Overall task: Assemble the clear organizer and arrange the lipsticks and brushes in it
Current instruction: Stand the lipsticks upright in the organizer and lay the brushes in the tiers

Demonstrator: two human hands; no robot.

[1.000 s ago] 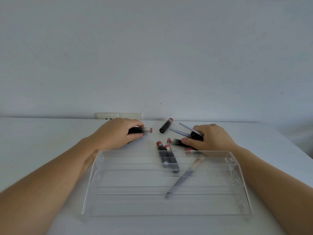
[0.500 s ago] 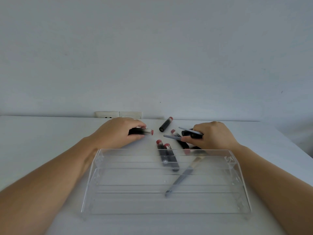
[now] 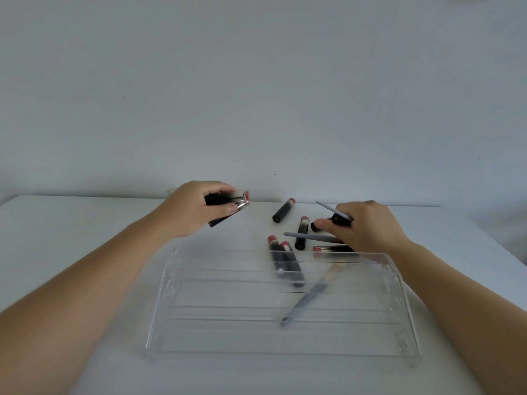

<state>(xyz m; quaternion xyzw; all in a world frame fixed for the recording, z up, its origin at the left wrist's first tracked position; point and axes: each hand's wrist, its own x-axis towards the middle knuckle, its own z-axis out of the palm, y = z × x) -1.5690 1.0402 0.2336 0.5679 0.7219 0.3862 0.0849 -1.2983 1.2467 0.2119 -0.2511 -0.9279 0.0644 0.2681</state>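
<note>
Lipsticks are being gathered, it seems, ahead of loading. The left hand (image 3: 196, 212) is raised off the table (image 3: 71, 223), fingers curled round a couple of dark tubes (image 3: 228, 201), red ends pointing right. The right hand (image 3: 368, 226) hovers low over the loose pile, pinching grey brush handles (image 3: 335, 212) and a black tube between thumb and fingers. Both forearms reach forward past the clear organizer (image 3: 285, 334), which sits nearest the person, seemingly put together. Seen through it lie two lipsticks (image 3: 281, 260) and a brush (image 3: 308, 295); others (image 3: 283, 214) lie scattered behind.
</note>
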